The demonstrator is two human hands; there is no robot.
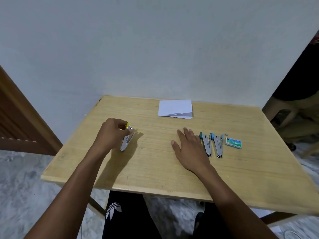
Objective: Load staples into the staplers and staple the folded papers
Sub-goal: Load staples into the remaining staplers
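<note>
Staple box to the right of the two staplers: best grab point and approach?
I'd pinch the staple box across its near and far long edges, coming from above with the right hand. It lies flat, and the blue stapler sits close on its left, crowding that end.

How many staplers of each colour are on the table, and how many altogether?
Yellow stapler: 1
Teal stapler: 1
Blue stapler: 1
Total: 3
</note>
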